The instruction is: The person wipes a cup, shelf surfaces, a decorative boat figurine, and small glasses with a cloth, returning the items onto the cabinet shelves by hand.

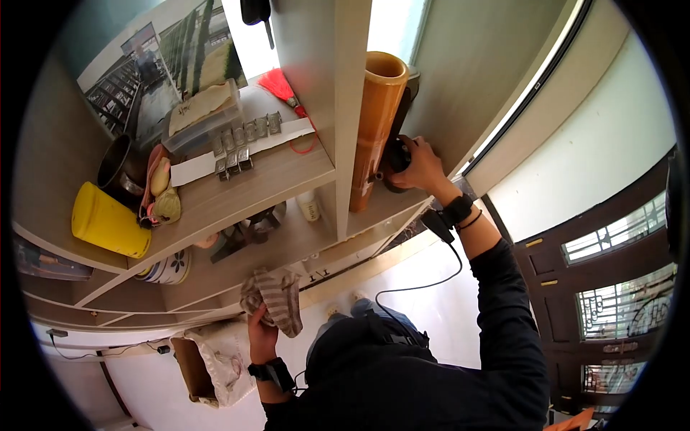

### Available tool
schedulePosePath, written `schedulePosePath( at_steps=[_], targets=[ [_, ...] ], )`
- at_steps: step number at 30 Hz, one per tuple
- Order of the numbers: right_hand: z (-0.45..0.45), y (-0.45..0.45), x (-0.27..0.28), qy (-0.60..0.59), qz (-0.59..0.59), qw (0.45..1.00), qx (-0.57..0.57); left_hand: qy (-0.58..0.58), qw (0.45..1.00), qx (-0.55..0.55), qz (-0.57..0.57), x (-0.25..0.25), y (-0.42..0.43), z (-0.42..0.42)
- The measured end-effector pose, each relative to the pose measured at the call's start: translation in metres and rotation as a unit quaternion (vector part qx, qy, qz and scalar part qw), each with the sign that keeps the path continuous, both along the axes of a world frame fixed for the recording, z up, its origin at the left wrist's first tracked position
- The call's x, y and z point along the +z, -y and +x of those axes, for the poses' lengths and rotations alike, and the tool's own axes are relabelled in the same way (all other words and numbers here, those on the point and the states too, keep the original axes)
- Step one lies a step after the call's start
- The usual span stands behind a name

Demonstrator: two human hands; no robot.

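My left hand (263, 329) is closed round a striped brown cloth (279, 300), which hangs in front of the lower shelf edge. On the right, my right hand (420, 167) reaches into a shelf compartment, its fingers curled round a black object (397, 159). Part of that object is hidden by the fingers. Just left of it stands a tall orange-brown bamboo-like tube (375, 118). A dark upright thing shows behind the tube.
The wooden shelf (287, 187) holds a yellow container (108, 219), a dark metal cup (123, 167), metal clips (241, 144), a plastic box (205, 118) and a red tassel (277, 85). An open carton (194, 370) stands on the floor. A cable runs from my right wrist.
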State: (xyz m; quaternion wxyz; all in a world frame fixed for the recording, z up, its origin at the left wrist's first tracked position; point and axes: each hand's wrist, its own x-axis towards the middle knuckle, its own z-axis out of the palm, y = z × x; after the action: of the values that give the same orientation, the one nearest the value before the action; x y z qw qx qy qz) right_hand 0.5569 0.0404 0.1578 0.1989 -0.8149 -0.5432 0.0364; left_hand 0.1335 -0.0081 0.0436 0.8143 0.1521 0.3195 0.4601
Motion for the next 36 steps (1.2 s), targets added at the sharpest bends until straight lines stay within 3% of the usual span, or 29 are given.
schedulePosePath(
  at_steps=[3,12,18,21,23,27,29,31,32,36],
  targets=[
    [0.008,-0.003,-0.013,0.007,0.065,0.998,0.019,0.001,1.000,-0.008,0.000,0.000,-0.002,0.003],
    [0.004,0.001,-0.012,0.056,0.067,0.996,0.014,-0.018,1.000,0.011,0.005,0.007,-0.005,0.004],
    [0.009,0.001,-0.018,0.074,0.104,0.988,0.088,-0.030,0.999,0.026,0.019,0.011,0.001,-0.004],
    [0.015,-0.001,-0.023,0.120,0.106,0.980,0.114,-0.060,0.997,0.038,0.036,0.006,0.006,-0.014],
    [0.016,-0.002,-0.023,0.234,0.111,0.959,0.117,-0.054,0.996,0.059,0.031,0.005,0.011,-0.020],
    [-0.001,0.010,-0.017,0.213,0.143,0.960,0.107,-0.074,0.992,0.099,0.019,0.004,0.022,-0.030],
    [-0.012,0.028,-0.015,0.124,0.260,0.956,0.063,-0.060,0.992,0.114,0.005,0.005,0.025,-0.037],
    [-0.023,0.054,-0.018,0.110,0.335,0.935,0.028,-0.068,0.988,0.137,0.010,0.008,0.029,-0.039],
    [-0.030,0.069,-0.028,0.032,0.366,0.930,0.001,-0.070,0.987,0.148,0.006,0.005,0.031,-0.044],
    [-0.057,0.122,-0.105,-0.046,0.341,0.934,-0.096,-0.056,0.981,0.186,0.008,-0.005,0.042,-0.065]
  ],
)
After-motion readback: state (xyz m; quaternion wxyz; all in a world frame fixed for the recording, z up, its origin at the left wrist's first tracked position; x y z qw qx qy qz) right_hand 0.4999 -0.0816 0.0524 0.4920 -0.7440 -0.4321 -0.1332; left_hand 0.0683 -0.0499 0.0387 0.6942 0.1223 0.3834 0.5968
